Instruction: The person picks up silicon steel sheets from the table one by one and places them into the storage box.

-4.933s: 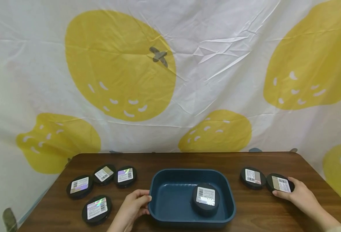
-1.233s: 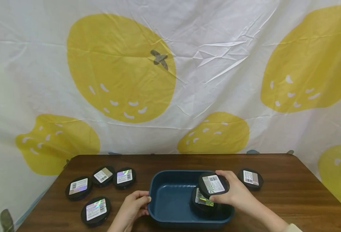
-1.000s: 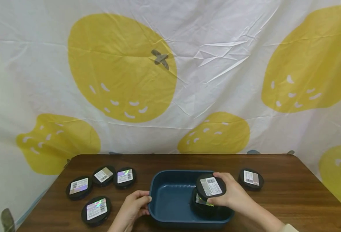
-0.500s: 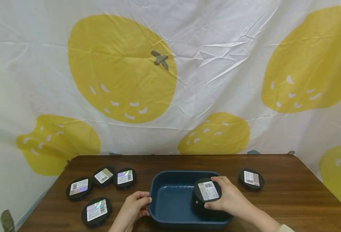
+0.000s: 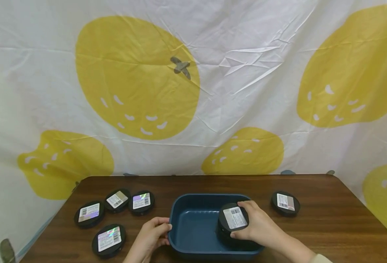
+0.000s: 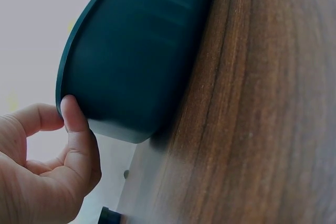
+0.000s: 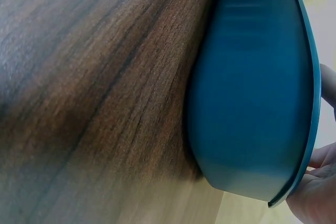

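A deep blue plastic tray (image 5: pixel 193 233) stands near the table's front edge. My left hand (image 5: pixel 152 233) pinches its left rim between thumb and fingers; the left wrist view shows the thumb on the tray's wall (image 6: pixel 121 61). Inside the tray, at its right side, my right hand (image 5: pixel 257 224) grips a round, flat black container (image 5: pixel 235 217) with a white barcode label on top. It sits over another black container, now almost wholly covered. In the right wrist view the tray's side (image 7: pixel 252 98) hides what the right hand holds.
Left of the tray lie several like containers, one nearest the front (image 5: pixel 109 241) and another at the far left (image 5: pixel 89 214). One more black container (image 5: pixel 285 204) lies right of the tray on the brown wooden table (image 5: pixel 325 223). A lemon-print cloth (image 5: pixel 140 80) hangs behind.
My right hand has taken a black container from the table's right side, carried it left over the tray and lowered it onto the one there. My left hand has kept its hold on the rim.
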`<action>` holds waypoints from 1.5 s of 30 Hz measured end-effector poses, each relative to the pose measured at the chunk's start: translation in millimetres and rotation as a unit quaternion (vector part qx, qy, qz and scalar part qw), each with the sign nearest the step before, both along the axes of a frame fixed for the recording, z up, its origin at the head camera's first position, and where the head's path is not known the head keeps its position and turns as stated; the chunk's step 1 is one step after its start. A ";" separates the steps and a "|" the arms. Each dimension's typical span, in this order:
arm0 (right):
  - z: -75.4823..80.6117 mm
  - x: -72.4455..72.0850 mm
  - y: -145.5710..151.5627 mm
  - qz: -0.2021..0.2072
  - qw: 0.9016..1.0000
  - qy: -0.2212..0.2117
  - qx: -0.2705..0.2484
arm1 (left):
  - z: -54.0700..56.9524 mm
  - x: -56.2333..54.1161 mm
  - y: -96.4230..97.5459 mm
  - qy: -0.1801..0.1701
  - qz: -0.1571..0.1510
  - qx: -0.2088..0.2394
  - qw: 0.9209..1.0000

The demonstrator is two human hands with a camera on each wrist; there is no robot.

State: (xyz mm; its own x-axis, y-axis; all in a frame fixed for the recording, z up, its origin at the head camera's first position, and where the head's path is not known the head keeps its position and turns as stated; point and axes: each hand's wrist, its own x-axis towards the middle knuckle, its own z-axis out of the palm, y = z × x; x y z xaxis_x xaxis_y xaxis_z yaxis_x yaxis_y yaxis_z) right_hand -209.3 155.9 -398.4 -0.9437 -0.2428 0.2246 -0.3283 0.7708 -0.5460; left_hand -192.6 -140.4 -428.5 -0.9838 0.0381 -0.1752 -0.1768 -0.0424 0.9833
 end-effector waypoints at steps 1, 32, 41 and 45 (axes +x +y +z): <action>-0.2 -0.2 -0.1 0.000 1.000 0.000 0.002 | 0.1 0.1 0.1 0.001 0.001 0.000 1.000; 4.4 1.2 1.9 0.042 0.998 -0.021 0.046 | -0.3 0.8 1.1 0.003 0.007 -0.006 1.000; 4.9 -0.5 4.8 0.052 0.996 0.002 0.073 | 0.4 0.9 0.9 0.006 0.006 -0.007 1.000; 2.8 1.1 5.5 0.050 0.996 0.013 0.079 | -0.1 1.3 0.9 0.004 0.006 -0.006 1.000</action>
State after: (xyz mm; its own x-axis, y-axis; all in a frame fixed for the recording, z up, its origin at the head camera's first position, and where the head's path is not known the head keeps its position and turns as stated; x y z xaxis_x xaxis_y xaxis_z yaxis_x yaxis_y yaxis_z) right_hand -208.3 161.4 -395.6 -0.9072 -0.3700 0.2001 -0.4205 0.8084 -0.4118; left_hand -191.3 -139.6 -428.6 -0.9855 0.0246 -0.1681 -0.1689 -0.0321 0.9851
